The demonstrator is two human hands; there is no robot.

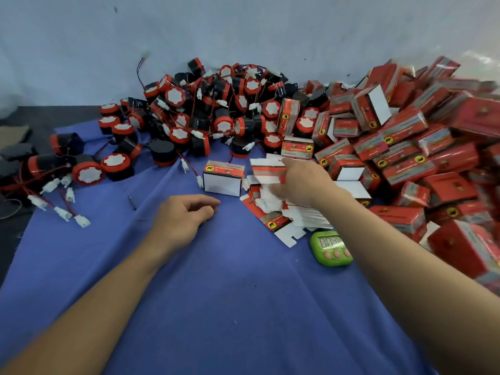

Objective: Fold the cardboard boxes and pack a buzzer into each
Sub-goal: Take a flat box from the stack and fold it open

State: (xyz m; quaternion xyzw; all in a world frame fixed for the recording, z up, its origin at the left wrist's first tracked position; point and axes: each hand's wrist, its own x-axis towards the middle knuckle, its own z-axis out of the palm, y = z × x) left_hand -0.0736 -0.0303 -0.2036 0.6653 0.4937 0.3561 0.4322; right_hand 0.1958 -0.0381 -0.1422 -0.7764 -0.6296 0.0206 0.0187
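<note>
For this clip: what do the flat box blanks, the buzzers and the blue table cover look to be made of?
Flat box blanks: thin printed cardboard, red outside, plain white inside; cut tabs show. Buzzers: probably moulded plastic, black bodies, red rims, white faces. Blue table cover: matt woven cloth, likely; it lies in long creases.

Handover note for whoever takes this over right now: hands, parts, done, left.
Left hand: idle on the blue cloth, loosely curled, holds nothing.
Right hand: on the stack of flat boxes; the grip is blurred, cannot tell.
Loose buzzers are heaped at the back, folded boxes heaped right; a single box stands alone mid-cloth.
Done: many boxes folded, contents not visible.
Left: many buzzers and the flat stack.
</note>
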